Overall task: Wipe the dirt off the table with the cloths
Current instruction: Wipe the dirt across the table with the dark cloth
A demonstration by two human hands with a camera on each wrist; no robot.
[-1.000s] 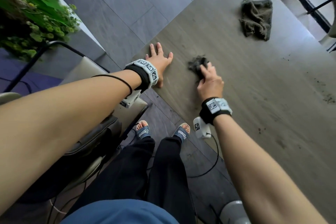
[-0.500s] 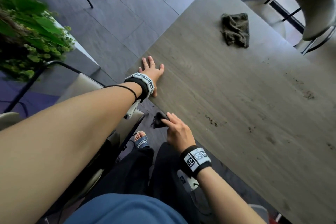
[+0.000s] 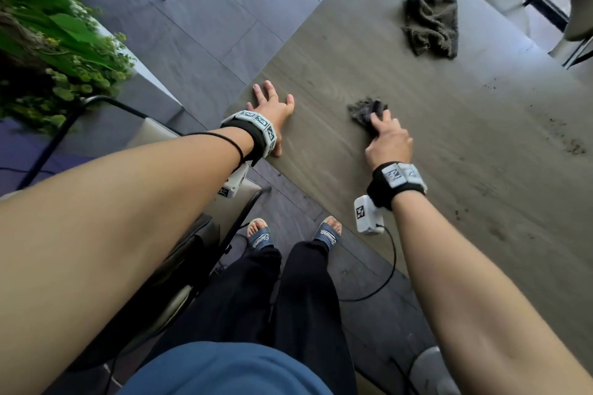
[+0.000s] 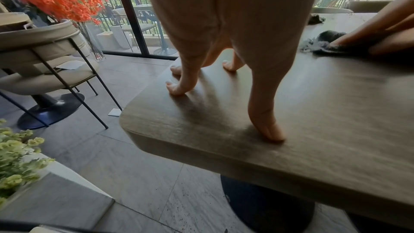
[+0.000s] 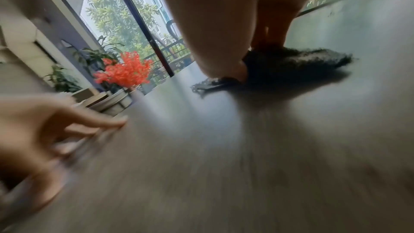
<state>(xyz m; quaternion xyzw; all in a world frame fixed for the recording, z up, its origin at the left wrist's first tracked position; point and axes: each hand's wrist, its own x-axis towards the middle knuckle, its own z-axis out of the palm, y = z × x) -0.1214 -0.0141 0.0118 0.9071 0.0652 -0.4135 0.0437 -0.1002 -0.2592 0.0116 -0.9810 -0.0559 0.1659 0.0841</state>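
Grey floor tiles [image 3: 205,19] run along the left side of a wood-grain table [image 3: 353,51]. At nine o'clock stands green foliage [image 3: 54,51], with a beige chair [image 3: 154,135] just beside the table's corner. Next, the left hand [image 3: 272,109] rests flat near that corner, fingers spread and straight. Toward centre, the right hand [image 3: 388,141] presses a small dark cloth [image 3: 362,112] onto the tabletop, fingers curled over it. At one o'clock lies a crumpled olive cloth [image 3: 431,22], well apart. Dirt specks [image 3: 571,146] lie at three o'clock.
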